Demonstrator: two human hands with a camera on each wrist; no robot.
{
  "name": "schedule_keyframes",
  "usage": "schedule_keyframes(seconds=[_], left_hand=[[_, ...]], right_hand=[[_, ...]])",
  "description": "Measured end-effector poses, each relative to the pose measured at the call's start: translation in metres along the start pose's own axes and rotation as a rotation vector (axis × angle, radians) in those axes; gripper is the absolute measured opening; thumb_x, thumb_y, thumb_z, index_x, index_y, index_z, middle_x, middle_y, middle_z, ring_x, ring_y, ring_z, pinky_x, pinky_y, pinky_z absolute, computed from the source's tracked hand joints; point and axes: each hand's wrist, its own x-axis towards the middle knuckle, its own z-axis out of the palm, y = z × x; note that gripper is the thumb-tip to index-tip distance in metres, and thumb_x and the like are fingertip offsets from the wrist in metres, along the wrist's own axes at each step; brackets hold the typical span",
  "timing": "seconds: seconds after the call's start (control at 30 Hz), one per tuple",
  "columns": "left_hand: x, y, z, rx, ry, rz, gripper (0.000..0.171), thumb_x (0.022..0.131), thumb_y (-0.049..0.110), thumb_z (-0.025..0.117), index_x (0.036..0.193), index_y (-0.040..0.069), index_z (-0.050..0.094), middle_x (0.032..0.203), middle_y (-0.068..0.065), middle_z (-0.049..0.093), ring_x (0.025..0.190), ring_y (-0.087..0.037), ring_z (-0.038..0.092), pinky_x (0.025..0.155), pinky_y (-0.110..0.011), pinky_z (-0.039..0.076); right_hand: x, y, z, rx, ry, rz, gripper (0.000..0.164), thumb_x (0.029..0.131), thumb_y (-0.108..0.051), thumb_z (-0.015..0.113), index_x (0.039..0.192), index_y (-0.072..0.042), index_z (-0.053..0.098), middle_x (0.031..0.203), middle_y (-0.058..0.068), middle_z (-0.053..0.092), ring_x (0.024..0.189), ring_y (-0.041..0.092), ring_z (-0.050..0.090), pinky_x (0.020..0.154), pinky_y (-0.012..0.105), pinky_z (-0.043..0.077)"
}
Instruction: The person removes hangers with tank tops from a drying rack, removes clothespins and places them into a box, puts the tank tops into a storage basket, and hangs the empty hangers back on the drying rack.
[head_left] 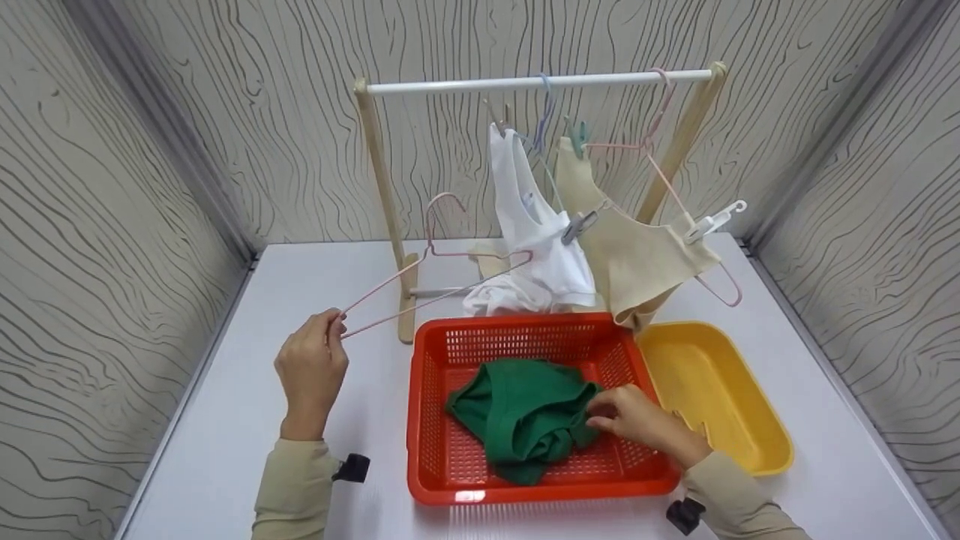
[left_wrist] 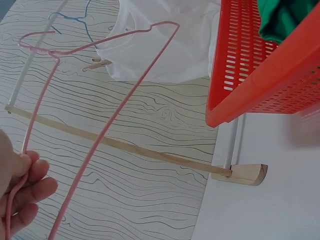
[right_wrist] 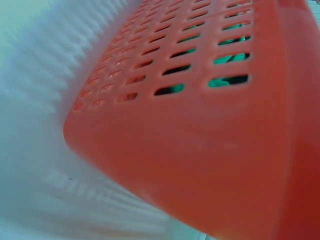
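Observation:
A pink clothes hanger point(head_left: 465, 255) is gripped by my left hand point(head_left: 313, 364) at its left corner, its hook up and its other end to the right. In the left wrist view, the fingers point(left_wrist: 37, 187) curl round the hanger wire. A crumpled green garment point(head_left: 517, 405) lies in the red basket point(head_left: 544, 493). My right hand point(head_left: 634, 420) is over the basket's right side, fingers bent at the garment's right edge. Whether they pinch the cloth is not clear. The right wrist view shows the basket's perforated wall point(right_wrist: 175, 135), with the hand out of sight.
Behind the basket stands a rack with a white rail point(head_left: 465, 86). A white top point(head_left: 540, 232) hangs from a blue hanger, and a beige top point(head_left: 622, 240) from a pink one, both with clips. A yellow tray point(head_left: 750, 397) is right of the basket. Walls enclose the table.

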Motion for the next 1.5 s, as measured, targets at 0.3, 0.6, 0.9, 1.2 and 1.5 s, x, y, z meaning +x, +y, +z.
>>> schedule_keyframes(seconds=[0.3,0.6,0.9,1.2,1.5], left_hand=[[0.004,0.004,-0.012,0.028,0.003,-0.039,0.008,0.088,0.001,0.063,0.089,-0.003,0.069,0.07,-0.012,0.07,0.057,-0.029,0.064,0.048,-0.043,0.049],[0.009,0.007,-0.019,0.086,0.028,-0.131,0.014,0.091,0.005,0.059,0.091,-0.005,0.069,0.071,-0.016,0.071,0.053,-0.031,0.065,0.043,-0.044,0.047],[0.011,0.03,-0.003,-0.04,0.038,-0.202,0.014,0.092,0.002,0.058,0.092,-0.009,0.068,0.072,-0.018,0.071,0.063,-0.033,0.069,0.058,-0.048,0.056],[0.034,0.053,0.009,-0.112,0.029,-0.209,0.017,0.094,0.003,0.056,0.094,-0.009,0.068,0.074,-0.019,0.072,0.065,-0.031,0.07,0.063,-0.043,0.059],[0.05,0.061,0.014,-0.151,0.04,-0.246,0.019,0.095,0.003,0.054,0.096,-0.009,0.067,0.076,-0.019,0.072,0.068,-0.03,0.071,0.066,-0.043,0.059]], right_hand=[[-0.001,0.0,0.001,-0.025,0.039,-0.029,0.02,0.087,-0.018,0.07,0.098,-0.002,0.073,0.091,0.009,0.074,0.078,0.016,0.065,0.074,0.035,0.061],[0.0,0.0,0.0,-0.007,0.027,-0.012,0.022,0.088,-0.019,0.068,0.1,-0.002,0.072,0.093,0.009,0.074,0.079,0.016,0.065,0.076,0.035,0.06],[0.0,0.0,-0.001,-0.019,0.035,-0.028,0.022,0.089,-0.02,0.068,0.1,-0.002,0.072,0.092,0.009,0.074,0.078,0.014,0.065,0.075,0.034,0.061],[0.0,0.001,-0.004,0.01,0.025,-0.045,0.021,0.09,-0.021,0.066,0.098,-0.003,0.073,0.092,0.007,0.075,0.079,0.01,0.064,0.075,0.029,0.06],[0.001,0.001,-0.005,0.033,0.009,-0.032,0.023,0.091,-0.024,0.065,0.1,-0.004,0.073,0.094,0.007,0.075,0.079,0.01,0.065,0.075,0.028,0.06]])
